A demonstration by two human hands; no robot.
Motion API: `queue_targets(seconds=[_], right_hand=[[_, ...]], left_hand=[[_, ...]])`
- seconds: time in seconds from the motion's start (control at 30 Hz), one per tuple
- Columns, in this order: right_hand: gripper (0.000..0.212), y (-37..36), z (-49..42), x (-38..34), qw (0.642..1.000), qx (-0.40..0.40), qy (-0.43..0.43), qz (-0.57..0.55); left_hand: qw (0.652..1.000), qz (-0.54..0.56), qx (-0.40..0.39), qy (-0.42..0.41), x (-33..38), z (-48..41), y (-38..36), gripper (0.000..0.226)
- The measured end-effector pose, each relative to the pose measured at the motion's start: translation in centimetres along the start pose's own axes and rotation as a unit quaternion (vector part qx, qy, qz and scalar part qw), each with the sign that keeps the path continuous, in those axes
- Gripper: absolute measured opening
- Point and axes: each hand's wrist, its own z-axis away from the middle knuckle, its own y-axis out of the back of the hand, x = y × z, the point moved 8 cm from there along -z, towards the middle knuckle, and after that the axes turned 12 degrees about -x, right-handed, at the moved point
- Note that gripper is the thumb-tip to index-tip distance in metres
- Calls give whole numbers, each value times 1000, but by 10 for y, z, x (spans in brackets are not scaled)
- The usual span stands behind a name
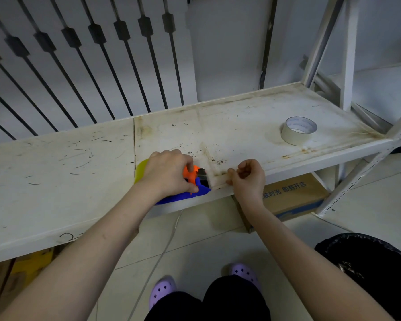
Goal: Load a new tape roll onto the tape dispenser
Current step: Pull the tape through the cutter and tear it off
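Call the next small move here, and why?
Probably tear the strip off against the blade. The left hand presses the tape dispenser down at the shelf edge, and the right hand pinches a clear tape strip already pulled out past the dispenser's mouth, so the roll looks threaded.

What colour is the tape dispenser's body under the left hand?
The tape dispenser is blue with an orange upper part, partly covered by the left hand; head view.

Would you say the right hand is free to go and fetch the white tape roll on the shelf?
Probably not yet: the right hand is pinching a tape strip. The shelf toward the white tape roll looks unobstructed.
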Motion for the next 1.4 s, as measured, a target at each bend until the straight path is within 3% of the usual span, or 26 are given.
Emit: queue_targets(seconds=[0.23,0.3,0.47,0.67,0.83,0.97,1.1,1.27,1.4], right_hand=[[25,-11,11,-1,989,-3,52,136],[24,-11,10,0,990,-5,54,129],[23,-2,8,2,999,14,12,41],[16,-6,10,-3,996,-28,17,84],[21,-9,16,-2,997,-38,14,73],[24,-5,19,3,998,-34,4,47],[25,-2,23,4,999,-27,-1,31],[29,4,36,12,1000,-3,-14,-17],[32,13,45,8,997,42,3,-70]], left_hand=[[999,40,16,23,-1,-2,3,13],[998,43,8,38,-3,-4,2,5],[999,-15,0,39,3,-5,-1,17],[984,-175,-20,-28,17,6,2,44],[988,-135,-74,-26,19,8,-4,76],[986,-123,-106,-30,21,6,-14,65],[980,-165,-94,-61,38,7,-16,74],[986,-128,-83,-70,48,1,-15,37],[992,-96,-56,-51,40,-1,-12,41]])
